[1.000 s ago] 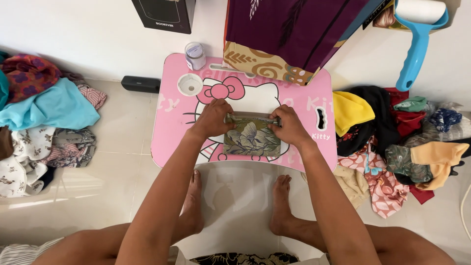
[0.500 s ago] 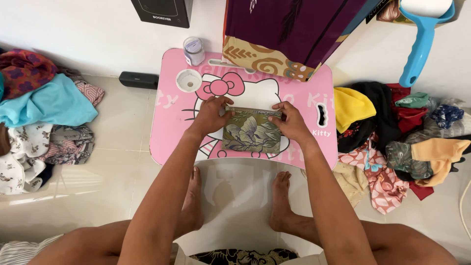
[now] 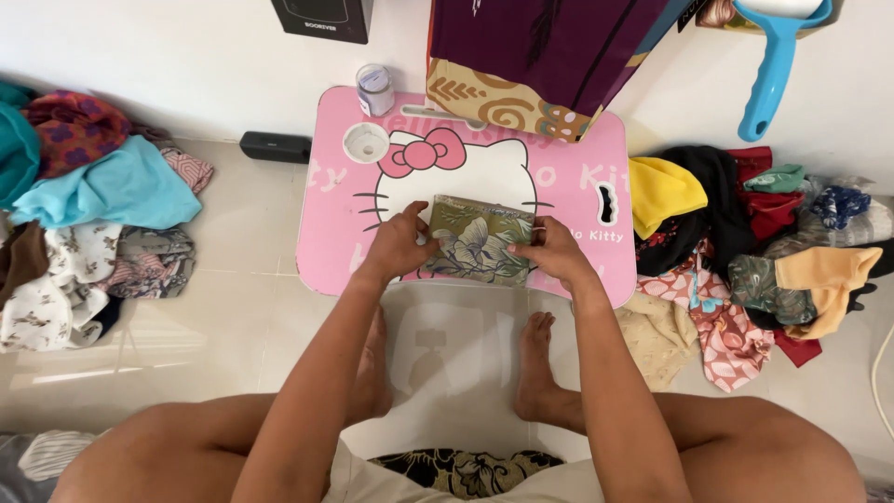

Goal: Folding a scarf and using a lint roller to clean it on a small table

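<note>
A small olive-green cloth with a flower print [image 3: 477, 240] lies folded into a rectangle on a pink cartoon-cat lap table [image 3: 326, 214]. My left hand [image 3: 399, 245] grips the cloth's left edge. My right hand [image 3: 548, 251] grips its right edge, fingers curled over the fabric. Both forearms reach forward from my lap, and my bare feet rest on the floor under the table's near edge.
A small jar [image 3: 375, 89] and a round cup hole [image 3: 365, 142] sit at the table's far left. A purple patterned fabric stack [image 3: 531, 56] overhangs the far edge. Clothes are heaped left [image 3: 84, 214] and right [image 3: 764, 242]. A blue roller handle [image 3: 771, 70] hangs on the wall.
My hands slid from the cloth's top edge outward and down to its left and right sides. The cloth now lies flatter as a neat rectangle.
</note>
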